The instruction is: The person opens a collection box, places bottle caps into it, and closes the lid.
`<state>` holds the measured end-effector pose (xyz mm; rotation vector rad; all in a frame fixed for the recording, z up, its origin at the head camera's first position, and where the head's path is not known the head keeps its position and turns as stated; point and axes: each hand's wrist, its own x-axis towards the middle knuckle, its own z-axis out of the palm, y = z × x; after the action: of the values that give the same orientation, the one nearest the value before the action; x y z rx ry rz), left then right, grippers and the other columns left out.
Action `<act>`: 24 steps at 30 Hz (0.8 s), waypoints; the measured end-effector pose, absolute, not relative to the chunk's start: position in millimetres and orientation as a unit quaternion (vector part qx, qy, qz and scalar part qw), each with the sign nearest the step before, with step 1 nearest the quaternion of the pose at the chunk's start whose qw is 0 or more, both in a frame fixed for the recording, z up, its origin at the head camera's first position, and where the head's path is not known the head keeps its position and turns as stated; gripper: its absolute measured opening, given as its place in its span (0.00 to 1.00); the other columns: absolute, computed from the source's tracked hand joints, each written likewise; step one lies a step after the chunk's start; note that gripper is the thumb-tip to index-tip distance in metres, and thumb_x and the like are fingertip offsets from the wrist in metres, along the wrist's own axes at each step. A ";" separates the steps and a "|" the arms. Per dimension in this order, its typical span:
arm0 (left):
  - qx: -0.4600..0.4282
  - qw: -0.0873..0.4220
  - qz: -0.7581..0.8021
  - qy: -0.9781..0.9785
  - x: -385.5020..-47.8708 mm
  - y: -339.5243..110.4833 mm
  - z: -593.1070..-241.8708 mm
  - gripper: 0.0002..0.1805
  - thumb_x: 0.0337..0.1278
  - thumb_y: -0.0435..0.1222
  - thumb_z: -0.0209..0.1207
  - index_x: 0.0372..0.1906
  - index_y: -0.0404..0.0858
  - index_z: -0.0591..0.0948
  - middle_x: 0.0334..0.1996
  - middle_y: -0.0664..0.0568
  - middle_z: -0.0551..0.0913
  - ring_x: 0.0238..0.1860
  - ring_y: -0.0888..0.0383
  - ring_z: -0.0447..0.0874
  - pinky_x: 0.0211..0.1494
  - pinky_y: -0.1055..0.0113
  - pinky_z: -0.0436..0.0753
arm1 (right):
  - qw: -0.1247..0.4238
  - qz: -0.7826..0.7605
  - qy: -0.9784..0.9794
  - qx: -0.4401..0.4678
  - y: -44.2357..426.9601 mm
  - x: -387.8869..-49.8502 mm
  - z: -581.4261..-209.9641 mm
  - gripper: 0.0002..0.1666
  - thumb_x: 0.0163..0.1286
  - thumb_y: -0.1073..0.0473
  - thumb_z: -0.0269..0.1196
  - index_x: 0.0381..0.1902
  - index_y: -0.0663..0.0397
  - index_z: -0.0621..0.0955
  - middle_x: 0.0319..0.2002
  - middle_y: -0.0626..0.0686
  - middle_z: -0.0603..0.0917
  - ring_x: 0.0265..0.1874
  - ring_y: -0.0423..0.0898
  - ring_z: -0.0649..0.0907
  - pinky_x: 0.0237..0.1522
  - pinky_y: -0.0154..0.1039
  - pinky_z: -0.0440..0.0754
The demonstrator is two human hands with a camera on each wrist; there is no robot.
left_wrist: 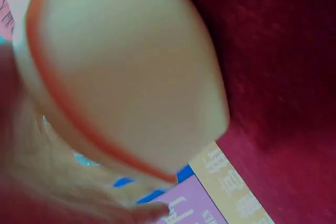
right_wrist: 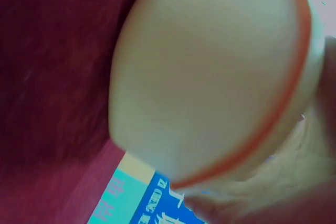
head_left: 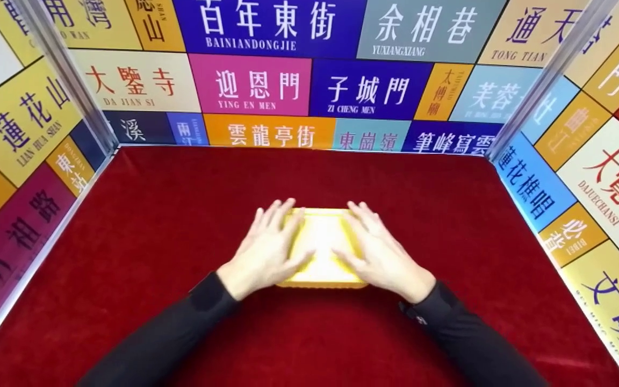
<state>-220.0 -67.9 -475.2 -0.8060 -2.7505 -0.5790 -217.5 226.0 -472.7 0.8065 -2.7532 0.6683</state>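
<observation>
A shallow yellow rectangular box (head_left: 322,244) lies on the red cloth, its bright top washed out by glare. In the left wrist view the near wall of the box (left_wrist: 131,72) is blurred and pale, with an orange-red band along one edge. The right wrist view shows the box (right_wrist: 199,77) with the same band. My left hand (head_left: 267,244) lies along its left side, fingers extended forward and thumb over the top. On the opposite side my right hand (head_left: 383,248) mirrors it, fingers also extended. Exact contact under the palms is hidden.
Red cloth (head_left: 309,333) covers the table. Upright panels of colourful Chinese signs (head_left: 256,83) enclose the back and both sides, with metal posts (head_left: 548,80) at the rear corners.
</observation>
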 end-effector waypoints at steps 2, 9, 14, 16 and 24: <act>-0.284 0.092 -0.178 -0.938 -222.3 -61.6 -477.3 0.46 0.86 0.65 0.54 0.90 0.38 0.72 0.92 0.33 0.64 0.93 0.27 0.61 0.95 0.25 0.58 | 0.085 0.196 -0.935 0.281 220.9 -217.4 -473.5 0.51 0.88 0.34 0.65 0.89 0.65 0.71 0.92 0.69 0.65 0.93 0.71 0.63 0.94 0.72 0.60; -0.275 0.046 -0.142 -0.950 -224.0 -55.0 -485.9 0.48 0.87 0.68 0.44 0.96 0.44 0.62 0.98 0.43 0.55 0.98 0.36 0.51 1.00 0.36 0.50 | 0.072 0.131 -0.948 0.281 214.2 -214.2 -480.0 0.55 0.90 0.30 0.56 0.92 0.68 0.64 0.94 0.67 0.60 0.95 0.66 0.60 0.97 0.65 0.55; -0.274 0.031 -0.119 -0.954 -225.3 -51.8 -483.1 0.49 0.87 0.69 0.40 0.97 0.45 0.58 0.99 0.46 0.51 0.99 0.38 0.47 1.01 0.39 0.48 | 0.075 0.131 -0.951 0.271 214.9 -214.4 -479.7 0.56 0.90 0.28 0.55 0.92 0.68 0.62 0.95 0.66 0.59 0.96 0.65 0.60 0.98 0.64 0.55; -0.271 0.030 -0.115 -0.955 -225.8 -51.4 -482.7 0.50 0.87 0.70 0.40 0.97 0.45 0.57 0.99 0.46 0.50 0.99 0.39 0.46 1.01 0.39 0.47 | 0.076 0.134 -0.951 0.269 214.5 -215.3 -479.5 0.57 0.89 0.27 0.55 0.92 0.68 0.62 0.95 0.66 0.59 0.96 0.64 0.60 0.98 0.63 0.55; -0.261 0.027 -0.118 -0.958 -223.2 -54.5 -485.8 0.50 0.87 0.70 0.37 0.97 0.45 0.57 0.99 0.47 0.49 0.99 0.40 0.46 1.01 0.39 0.46 | 0.069 0.141 -0.948 0.276 212.5 -216.6 -482.0 0.56 0.90 0.28 0.53 0.92 0.67 0.62 0.95 0.65 0.59 0.96 0.64 0.59 0.98 0.63 0.54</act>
<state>-223.2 -54.5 -485.8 -0.8054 -2.9593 -0.3641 -216.6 212.5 -482.0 0.8310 -2.8545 0.4235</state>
